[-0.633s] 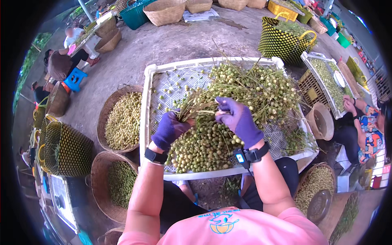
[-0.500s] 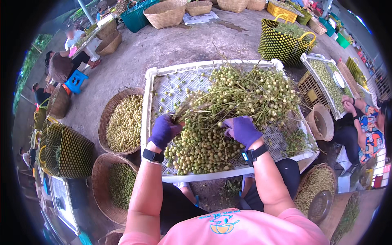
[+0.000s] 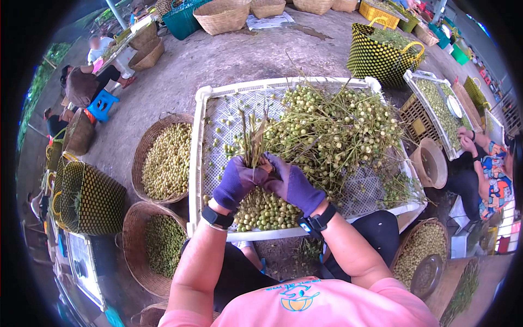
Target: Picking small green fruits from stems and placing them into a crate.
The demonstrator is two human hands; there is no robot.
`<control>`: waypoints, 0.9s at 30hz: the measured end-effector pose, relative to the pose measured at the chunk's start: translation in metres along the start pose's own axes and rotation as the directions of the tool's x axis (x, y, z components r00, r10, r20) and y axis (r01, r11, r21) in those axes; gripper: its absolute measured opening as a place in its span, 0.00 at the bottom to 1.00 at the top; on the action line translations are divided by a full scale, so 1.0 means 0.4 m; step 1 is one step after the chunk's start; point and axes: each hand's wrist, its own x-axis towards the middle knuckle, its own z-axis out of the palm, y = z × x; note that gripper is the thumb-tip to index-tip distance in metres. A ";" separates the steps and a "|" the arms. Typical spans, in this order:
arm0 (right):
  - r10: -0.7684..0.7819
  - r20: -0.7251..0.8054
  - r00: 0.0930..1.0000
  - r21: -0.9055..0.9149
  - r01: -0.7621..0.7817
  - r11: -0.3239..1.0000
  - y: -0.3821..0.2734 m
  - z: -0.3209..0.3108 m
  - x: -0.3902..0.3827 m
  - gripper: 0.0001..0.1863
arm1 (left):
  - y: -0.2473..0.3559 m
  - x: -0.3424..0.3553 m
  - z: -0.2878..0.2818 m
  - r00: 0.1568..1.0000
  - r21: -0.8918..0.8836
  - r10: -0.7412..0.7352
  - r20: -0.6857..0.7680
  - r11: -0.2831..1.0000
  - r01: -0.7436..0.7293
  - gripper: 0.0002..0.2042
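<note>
Stems (image 3: 252,144) gripped in left hand (image 3: 237,182), tray's (image 3: 261,85) 8 o'clock; right hand (image 3: 294,182), can't tell. Bunching stage probably, next needs steadiness.

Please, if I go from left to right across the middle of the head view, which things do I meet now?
Black-and-yellow woven basket, wicker basket of pale round fruits, left purple-gloved hand, right purple-gloved hand, beige tub, co-worker's patterned garment.
</note>
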 end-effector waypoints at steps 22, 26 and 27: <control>-0.232 -0.308 0.923 -0.457 0.070 0.887 0.024 -0.083 0.037 0.26 | -0.047 0.046 -0.011 0.941 -0.049 -0.031 -0.338 0.999 0.015 0.06; -0.176 -0.074 0.982 -0.487 0.119 0.865 0.011 -0.030 0.021 0.19 | -0.045 0.031 0.030 0.971 0.067 0.074 -0.227 0.996 -0.060 0.07; -0.087 -0.025 0.996 -0.467 0.066 0.882 0.024 -0.027 0.013 0.17 | -0.035 0.024 0.042 0.974 0.158 0.118 -0.192 0.984 -0.088 0.07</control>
